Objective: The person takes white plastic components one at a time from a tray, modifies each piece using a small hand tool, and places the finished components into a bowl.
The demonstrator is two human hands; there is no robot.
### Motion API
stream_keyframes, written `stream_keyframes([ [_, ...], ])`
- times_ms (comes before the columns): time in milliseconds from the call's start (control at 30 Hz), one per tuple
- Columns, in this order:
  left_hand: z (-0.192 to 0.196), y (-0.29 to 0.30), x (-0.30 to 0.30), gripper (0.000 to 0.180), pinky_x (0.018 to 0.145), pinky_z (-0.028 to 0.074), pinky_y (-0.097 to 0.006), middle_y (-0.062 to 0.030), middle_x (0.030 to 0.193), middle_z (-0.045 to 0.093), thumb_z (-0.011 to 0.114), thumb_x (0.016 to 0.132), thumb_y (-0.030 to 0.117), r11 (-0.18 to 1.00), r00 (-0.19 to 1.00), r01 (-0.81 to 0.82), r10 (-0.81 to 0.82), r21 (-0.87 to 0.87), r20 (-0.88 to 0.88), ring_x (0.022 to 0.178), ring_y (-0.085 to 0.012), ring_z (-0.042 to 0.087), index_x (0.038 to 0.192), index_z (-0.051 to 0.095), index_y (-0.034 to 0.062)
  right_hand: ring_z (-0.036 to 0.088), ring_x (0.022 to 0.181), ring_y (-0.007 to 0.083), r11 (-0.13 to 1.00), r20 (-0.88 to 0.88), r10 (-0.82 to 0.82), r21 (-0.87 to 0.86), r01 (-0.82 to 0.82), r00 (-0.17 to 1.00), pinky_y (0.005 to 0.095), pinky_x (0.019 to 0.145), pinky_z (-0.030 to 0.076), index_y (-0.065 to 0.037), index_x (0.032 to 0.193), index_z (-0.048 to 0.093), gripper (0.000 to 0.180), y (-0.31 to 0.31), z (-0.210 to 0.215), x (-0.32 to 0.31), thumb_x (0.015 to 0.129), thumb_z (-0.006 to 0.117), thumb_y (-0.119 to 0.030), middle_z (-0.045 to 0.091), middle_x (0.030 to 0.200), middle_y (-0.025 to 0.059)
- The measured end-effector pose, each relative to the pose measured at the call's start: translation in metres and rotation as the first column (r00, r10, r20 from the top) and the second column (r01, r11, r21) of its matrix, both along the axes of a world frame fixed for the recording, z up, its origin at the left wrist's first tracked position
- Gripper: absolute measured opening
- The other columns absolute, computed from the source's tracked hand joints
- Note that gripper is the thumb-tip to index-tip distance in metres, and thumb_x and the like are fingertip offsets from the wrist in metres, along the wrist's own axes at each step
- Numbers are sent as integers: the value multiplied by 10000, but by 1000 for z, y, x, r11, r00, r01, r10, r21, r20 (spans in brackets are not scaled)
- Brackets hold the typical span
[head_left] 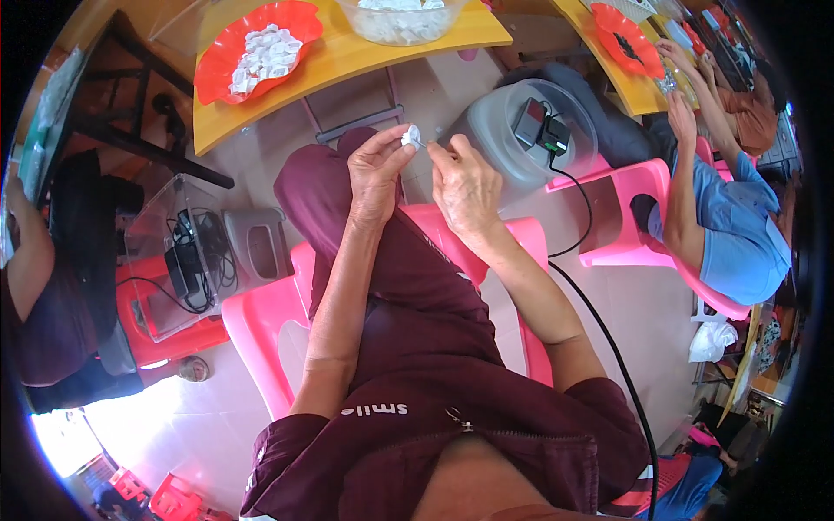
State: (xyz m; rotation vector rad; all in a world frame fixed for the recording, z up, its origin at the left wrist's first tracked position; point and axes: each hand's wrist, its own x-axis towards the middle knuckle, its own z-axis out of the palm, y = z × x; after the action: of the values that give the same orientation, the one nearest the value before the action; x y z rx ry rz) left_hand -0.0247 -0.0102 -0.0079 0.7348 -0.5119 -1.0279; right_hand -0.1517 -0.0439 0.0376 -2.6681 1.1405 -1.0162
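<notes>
My left hand pinches a small white piece between thumb and fingertips, above my lap. My right hand is closed, its thumb and index finger on a thin pointed tool. The tool's tip reaches to the white piece; most of its shaft is hidden by my fingers, so its exact kind is unclear. Beyond my hands, a red dish with a wavy rim holds a heap of similar white pieces. Beside it stands a clear bowl with more of them inside.
The yellow table curves in front of me. Right of my hands, a clear tub holds black devices and a cable. At left, a clear box contains cords. A person in blue sits on a pink chair.
</notes>
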Motion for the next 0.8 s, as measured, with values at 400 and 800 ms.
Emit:
stream_keyframes([
  [400, -5, -2, -2, 291, 799, 472, -215, -71, 970, 607, 616, 746, -120, 997, 989, -50, 42, 53, 143, 881, -113, 580, 1029, 608, -53, 603, 675, 255, 997, -137, -32, 65, 42, 990, 385, 526, 495, -54, 863, 614, 184, -1, -3, 3, 682, 617, -19, 504, 790, 82],
  [800, -8, -1, -2, 293, 806, 458, -215, -69, 996, 594, 623, 737, -118, 997, 968, -42, 22, 71, 252, 890, -114, 566, 1023, 616, -52, 606, 645, 292, 982, -48, 3, 187, 6, 999, 400, 524, 490, -60, 813, 603, 86, -8, -6, -4, 728, 599, -50, 524, 774, 88],
])
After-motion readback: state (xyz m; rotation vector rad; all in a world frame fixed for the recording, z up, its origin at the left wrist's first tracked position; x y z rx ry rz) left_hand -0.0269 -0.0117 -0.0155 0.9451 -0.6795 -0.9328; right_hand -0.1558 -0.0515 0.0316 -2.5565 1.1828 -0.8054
